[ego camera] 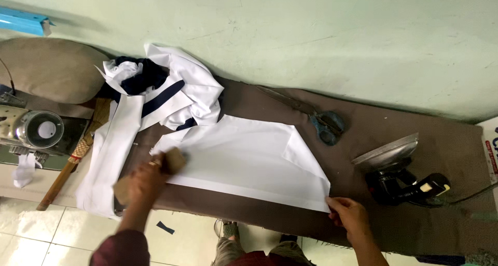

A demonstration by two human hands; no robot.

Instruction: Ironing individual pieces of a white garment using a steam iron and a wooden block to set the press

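Both hands sit at the near edge of the white cloth panel (244,159). Right hand (348,214): grip pinched on the panel's near right corner, fingertips on the fabric edge. Left hand (148,179): grip clenched round a tan wooden block (174,161), which presses on the panel's left end; a second tan piece shows under the wrist, what it is I cannot tell.

Counter (425,224): long, covered in brown, felt-like cloth, matte and slightly napped; carries the panel across its middle.

White cloth panel: smooth, crisp, flat, roughly trapezoid, one fold line running to its right point.

Left of and behind the panel: heap of crumpled white and navy garments (155,89), soft folds, with a long white strip hanging off the counter edge.

Far left of the panel: padded grey-brown cushion (49,69), rounded; below it a metal machine part (39,131), shiny, cylindrical.

Right of the panel: electric iron (394,167) stood on end, polished metal soleplate, black handle.

Behind the panel's right end: large shears (319,118), dull steel blades, blue-grey loops.

Left of the panel, leaning at the counter: wooden stick (70,167), bound with red thread.
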